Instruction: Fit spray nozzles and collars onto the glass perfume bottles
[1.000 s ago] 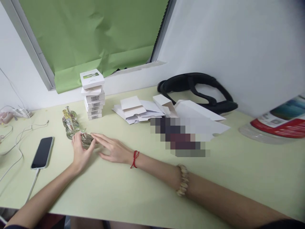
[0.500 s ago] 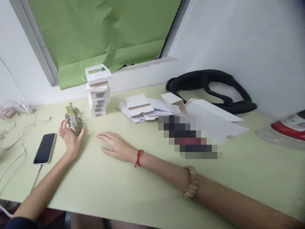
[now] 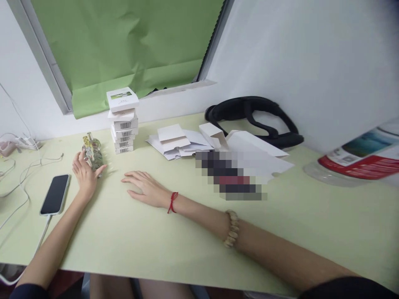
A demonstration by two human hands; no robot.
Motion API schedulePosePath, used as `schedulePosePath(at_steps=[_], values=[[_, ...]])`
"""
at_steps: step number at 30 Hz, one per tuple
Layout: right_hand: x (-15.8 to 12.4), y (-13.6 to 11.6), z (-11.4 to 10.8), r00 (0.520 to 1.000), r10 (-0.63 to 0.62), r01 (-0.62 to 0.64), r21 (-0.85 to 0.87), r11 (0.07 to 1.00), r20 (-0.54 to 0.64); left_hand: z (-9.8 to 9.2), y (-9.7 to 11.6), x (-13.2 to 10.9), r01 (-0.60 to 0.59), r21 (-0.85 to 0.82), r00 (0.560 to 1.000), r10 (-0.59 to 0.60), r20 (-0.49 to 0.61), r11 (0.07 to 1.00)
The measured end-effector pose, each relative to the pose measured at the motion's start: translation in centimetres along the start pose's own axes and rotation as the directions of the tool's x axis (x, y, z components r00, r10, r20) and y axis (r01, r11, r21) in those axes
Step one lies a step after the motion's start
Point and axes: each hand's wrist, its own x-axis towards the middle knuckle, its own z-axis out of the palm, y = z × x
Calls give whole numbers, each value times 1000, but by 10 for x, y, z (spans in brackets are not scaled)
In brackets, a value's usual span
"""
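My left hand [image 3: 86,176] lies on the table with thumb and fingers spread around the near side of a cluster of small clear glass bottles [image 3: 96,158] with gold and silver tops. Its fingertips are at the bottles; whether they touch the glass I cannot tell. To its right, my right hand [image 3: 146,189] rests palm down on the table, fingers stretched out and pointing left, holding nothing. Behind both hands rises a stack of small white boxes [image 3: 124,126] with barcodes on their sides. A phone [image 3: 55,194] lies left of my left hand, plugged into a white cable.
Flattened white cartons [image 3: 174,139] lie behind my right arm, beside a pixelated patch. A black looped strap-like object [image 3: 258,110] sits by the wall. A large clear bottle with a red label [image 3: 358,164] is at the right. White cables [image 3: 28,191] trail at the left.
My view has turned slightly to the right, so the scene sits further left and more of the large bottle shows. Both hands stay at about the same places on the table.
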Motion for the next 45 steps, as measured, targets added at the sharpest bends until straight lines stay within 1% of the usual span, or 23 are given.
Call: schedulePosePath(at_steps=[4,9,12,14,15,16,17,18,19,20,21,22,23,26,28,30,34,37,39,41,42,44,45], values=[[0,0,0,1000,6,-6,-4,1000,5,2,-4,1,21,14,1000,-21,5,1000],[2,-2,-1,999,21,-21,-19,1000,25,6,-15,-7,-77,-42,997,76,-31,996],[2,-3,-1,999,19,-18,-32,999,26,1,-12,-12,-83,-72,979,68,-191,994],[2,-2,-2,1000,8,-8,-43,999,17,-7,-4,-14,-165,-100,937,124,-327,981],[1,-1,-3,1000,4,-4,-53,999,5,-12,1,-15,-228,-111,920,177,-351,967],[1,0,-4,1000,0,-1,-68,998,-14,-17,7,-15,-291,-126,916,238,-323,948],[1,3,-5,999,-8,4,-93,996,-41,-22,11,-16,-357,-146,919,318,-234,923],[1,6,-7,997,-17,7,-127,992,-78,-25,16,-18,-442,-176,897,430,-104,879],[1,10,-10,991,-30,8,-172,985,-127,-27,19,-19,-518,-217,842,538,44,827],[1,15,-13,981,-46,2,-225,974,-188,-27,22,-21,-570,-264,765,620,176,778],[1,20,-18,964,-59,-18,-282,959,-261,-26,24,-22,-593,-307,692,666,279,744],[1,25,-23,935,-69,-54,-331,942,-349,-24,26,-24,-590,-341,645,681,346,732],[1,31,-30,896,-77,-103,-373,922,-438,-22,27,-26,-571,-368,627,679,382,734],[-4,47,-51,750,-88,-287,-442,850,-655,-15,27,-28,-490,-417,651,640,408,765],[-10,60,-66,674,-78,-389,-443,808,-734,-15,24,-27,-441,-425,677,604,421,790],[-19,76,-77,573,-65,-497,-410,765,-817,-15,21,-26,-401,-419,703,567,430,815],[-37,116,-89,344,-121,-552,-304,777,-931,-16,18,-28,-350,-389,741,506,441,852],[-45,138,-92,264,9,-626,-164,762,-964,-16,21,-31,-316,-355,720,466,515,880],[-47,141,-94,232,143,-687,-58,724,-962,-16,23,-32,-291,-317,700,426,573,903],[-48,137,-97,172,270,-753,51,656,-947,-16,26,-32,-290,-296,676,414,610,910],[-50,134,-99,179,285,-762,50,645,-942,-17,27,-32,-300,-294,658,420,625,908],[-56,128,-101,273,205,-737,-68,673,-940,-19,31,-32,-332,-269,631,425,649,904],[-61,127,-102,272,137,-730,-111,674,-953,-20,33,-32,-350,-256,613,427,665,901]])
